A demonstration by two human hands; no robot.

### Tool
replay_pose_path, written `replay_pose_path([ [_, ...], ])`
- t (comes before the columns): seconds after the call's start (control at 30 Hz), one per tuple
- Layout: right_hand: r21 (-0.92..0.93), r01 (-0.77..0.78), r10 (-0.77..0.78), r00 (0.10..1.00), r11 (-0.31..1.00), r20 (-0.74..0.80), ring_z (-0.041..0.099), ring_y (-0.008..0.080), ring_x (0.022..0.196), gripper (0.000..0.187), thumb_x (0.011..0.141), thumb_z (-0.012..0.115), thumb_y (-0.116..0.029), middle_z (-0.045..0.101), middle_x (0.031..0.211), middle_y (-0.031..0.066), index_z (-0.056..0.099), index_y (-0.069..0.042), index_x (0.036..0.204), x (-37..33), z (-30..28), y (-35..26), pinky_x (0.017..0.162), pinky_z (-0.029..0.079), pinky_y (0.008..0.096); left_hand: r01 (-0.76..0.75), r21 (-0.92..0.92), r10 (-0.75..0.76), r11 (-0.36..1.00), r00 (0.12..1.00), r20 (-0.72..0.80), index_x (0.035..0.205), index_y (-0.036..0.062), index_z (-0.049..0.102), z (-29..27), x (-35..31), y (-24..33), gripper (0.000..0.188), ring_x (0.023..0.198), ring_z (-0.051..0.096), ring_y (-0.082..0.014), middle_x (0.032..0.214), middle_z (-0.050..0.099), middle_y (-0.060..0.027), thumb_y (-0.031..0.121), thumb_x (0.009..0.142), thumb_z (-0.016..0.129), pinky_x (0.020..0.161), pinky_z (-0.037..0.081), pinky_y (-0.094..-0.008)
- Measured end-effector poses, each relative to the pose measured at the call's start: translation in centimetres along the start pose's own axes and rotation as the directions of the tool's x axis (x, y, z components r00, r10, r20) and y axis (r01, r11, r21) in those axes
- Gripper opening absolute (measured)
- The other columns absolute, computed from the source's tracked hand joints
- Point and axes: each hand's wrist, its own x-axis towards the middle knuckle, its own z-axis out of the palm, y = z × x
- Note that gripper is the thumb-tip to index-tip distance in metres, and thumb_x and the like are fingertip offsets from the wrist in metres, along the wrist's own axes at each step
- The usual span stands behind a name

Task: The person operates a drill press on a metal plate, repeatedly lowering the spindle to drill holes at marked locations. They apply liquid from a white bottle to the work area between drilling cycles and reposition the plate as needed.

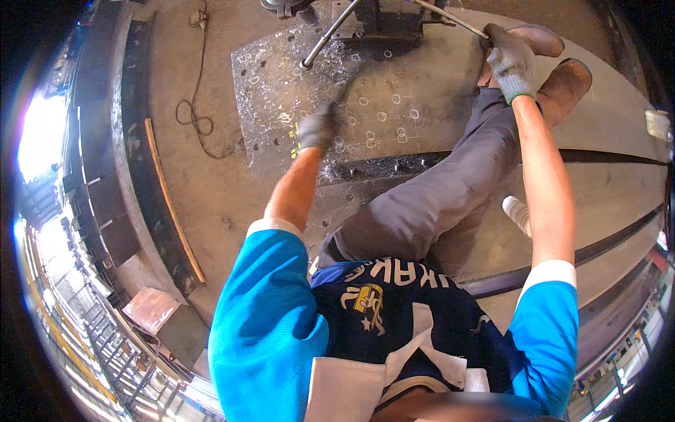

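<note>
My right hand (pixel 511 65), in a grey knit glove, is closed round the end of a metal lever (pixel 453 19) that runs up to a dark drilling machine (pixel 389 27). My left hand (pixel 316 131), also gloved, is above a steel plate (pixel 450 91) and blurred by motion. Its fingers look curled, and a thin dark streak extends from it toward the machine; what it holds is too smeared to name. Another metal lever (pixel 329 36) with a black end knob points down toward the plate. White chalk rings, several holes and scattered metal shavings (pixel 271 84) mark the plate.
My bent legs (pixel 436 204) rest across the plates. Dark strips (pixel 605 156) run between plates on the right. A cable (pixel 200 91) curls over the floor at left, near a long wooden strip (pixel 172 200). A box (pixel 158 313) stands at lower left. A white roll (pixel 517 214) lies beside my right forearm.
</note>
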Motion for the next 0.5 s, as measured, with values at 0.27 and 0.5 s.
replay_pose_path([
  [0.27,0.155,-0.186,0.135,0.947,0.970,0.291,0.072,0.0390,0.100,0.026,0.093,0.058,-0.027,0.074,0.103,0.0189,0.065,-0.016,0.115,1.4,4.0,2.7,0.085,0.056,0.0495,0.433,-0.241,-0.495,0.869,0.763,-0.415,0.114,0.0163,0.068,0.3,-2.6,-18.7,0.041,0.097,0.071,-0.0455,0.099,0.075,-0.0223,0.050,0.103,0.046,0.080,0.054,-0.0560],
  [0.5,0.713,0.402,-0.819,0.283,0.574,0.499,0.066,0.0190,0.120,0.031,0.101,0.060,-0.032,0.069,0.135,0.0050,0.068,-0.021,0.129,7.9,2.8,4.1,0.100,0.051,0.0417,0.172,-0.233,-0.193,0.957,0.978,-0.074,0.130,0.0253,0.057,0.7,-3.4,-3.4,0.034,0.086,0.070,-0.0494,0.093,0.073,-0.0239,0.045,0.105,0.044,0.073,0.053,-0.0610],
])
